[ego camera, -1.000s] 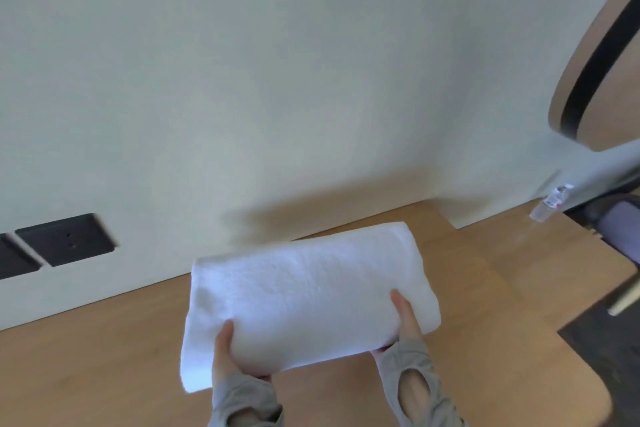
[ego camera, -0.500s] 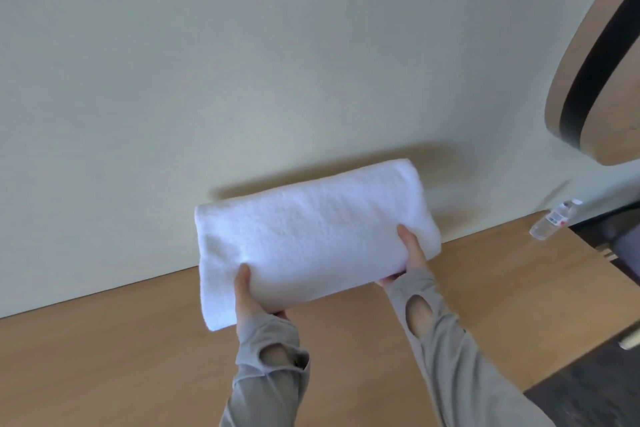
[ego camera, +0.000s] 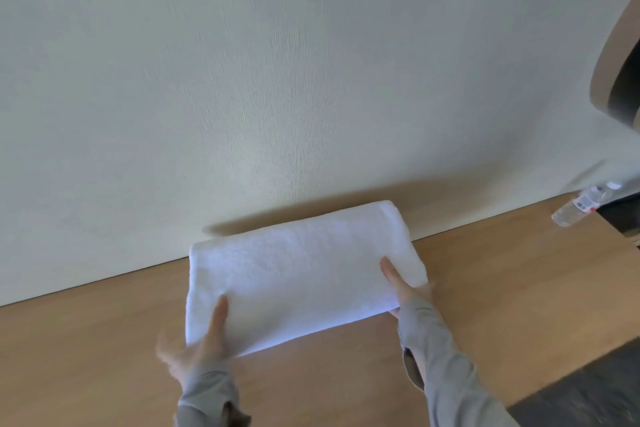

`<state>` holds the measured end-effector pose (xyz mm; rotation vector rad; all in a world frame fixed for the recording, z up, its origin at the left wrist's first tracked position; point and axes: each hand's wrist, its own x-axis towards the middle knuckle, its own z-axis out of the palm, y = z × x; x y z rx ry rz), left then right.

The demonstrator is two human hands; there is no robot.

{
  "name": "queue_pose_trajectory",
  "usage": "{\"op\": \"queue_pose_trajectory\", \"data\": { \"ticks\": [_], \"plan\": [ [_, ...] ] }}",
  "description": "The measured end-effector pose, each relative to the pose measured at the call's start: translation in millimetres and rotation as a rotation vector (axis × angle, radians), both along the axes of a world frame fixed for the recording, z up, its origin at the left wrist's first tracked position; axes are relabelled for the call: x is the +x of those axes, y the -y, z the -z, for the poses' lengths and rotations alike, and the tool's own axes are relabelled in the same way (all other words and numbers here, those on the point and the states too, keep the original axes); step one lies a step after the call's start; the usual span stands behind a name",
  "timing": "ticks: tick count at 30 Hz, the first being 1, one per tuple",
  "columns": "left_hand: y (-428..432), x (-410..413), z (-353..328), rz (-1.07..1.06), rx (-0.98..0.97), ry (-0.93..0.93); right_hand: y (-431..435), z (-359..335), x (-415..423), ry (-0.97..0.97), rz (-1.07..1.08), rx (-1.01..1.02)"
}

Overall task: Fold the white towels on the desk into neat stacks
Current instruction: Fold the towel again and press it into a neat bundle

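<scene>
A folded white towel (ego camera: 294,270) lies on the wooden desk (ego camera: 86,357), its far edge against the pale wall. My left hand (ego camera: 197,354) is blurred at the towel's near left corner. Its thumb lies on top of the towel and its fingers are splayed beside the corner. My right hand (ego camera: 403,288) grips the near right end, thumb on top and fingers hidden underneath. Both arms wear grey sleeves with thumb holes.
A clear plastic bottle (ego camera: 578,206) lies on the desk at the far right, next to the wall. A rounded wooden panel with a dark band (ego camera: 616,73) hangs at the upper right. Dark floor (ego camera: 588,392) shows past the desk's right edge.
The towel has come down from mid-air onto the desk by the wall. My left hand's fingers have come out from under it and spread; my right hand keeps its hold.
</scene>
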<state>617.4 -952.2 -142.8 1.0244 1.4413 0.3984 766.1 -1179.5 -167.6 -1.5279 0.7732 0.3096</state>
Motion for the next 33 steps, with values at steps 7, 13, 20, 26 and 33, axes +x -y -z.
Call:
{"op": "queue_pose_trajectory", "data": {
  "ticks": [7,13,20,26,33],
  "plan": [
    [-8.0,17.9,5.4,0.153,0.056,-0.099,-5.0,3.1,26.5,0.091,-0.012,-0.146],
    [-16.2,17.1,9.6,0.233,0.14,-0.192,-5.6,-2.0,26.8,0.104,-0.104,-0.348],
    [-47.6,34.8,-12.7,0.417,0.21,-0.207,1.4,-21.6,55.2,0.354,-0.485,-0.473],
    [-64.2,55.8,10.0,0.421,0.505,-0.27,-0.9,-23.8,95.6,0.308,-0.685,-0.691],
    [-66.8,67.7,17.5,0.479,0.652,-0.386,-11.0,-12.6,89.2,0.426,-0.644,-0.964]
  ]
}}
